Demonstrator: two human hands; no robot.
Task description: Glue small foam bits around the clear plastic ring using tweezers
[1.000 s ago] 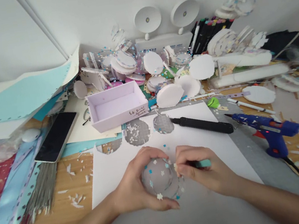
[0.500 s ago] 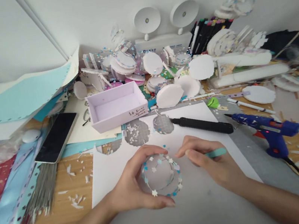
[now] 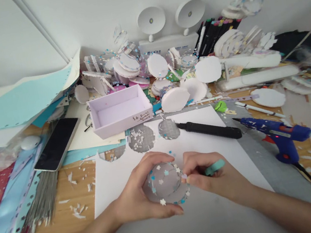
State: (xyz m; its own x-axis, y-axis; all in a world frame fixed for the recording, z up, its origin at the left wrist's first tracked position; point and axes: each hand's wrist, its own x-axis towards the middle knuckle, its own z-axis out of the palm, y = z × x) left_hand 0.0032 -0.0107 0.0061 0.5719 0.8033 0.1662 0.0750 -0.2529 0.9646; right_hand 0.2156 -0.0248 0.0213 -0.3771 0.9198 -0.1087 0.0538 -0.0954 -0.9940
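Observation:
My left hand (image 3: pixel 140 193) is curled around a clear round ring (image 3: pixel 167 183) dotted with small white and blue stars, holding it over a white sheet of paper (image 3: pixel 115 178) with round holes cut in it. My right hand (image 3: pixel 209 179) grips a teal tool (image 3: pixel 214 167) and pinches its tip against the ring's right edge, where a tiny pale piece sits. The two hands touch at the ring.
A blue glue gun (image 3: pixel 276 136) lies at the right, its cord running to the lower right. A black pen-like tool (image 3: pixel 209 130) lies above my hands. A lilac box (image 3: pixel 121 112), a phone (image 3: pixel 57 144), paper stacks, white discs and markers crowd the back.
My right hand drew away from the ring half a second ago, then came back to its right edge with the teal tool. My left hand turned the ring slightly.

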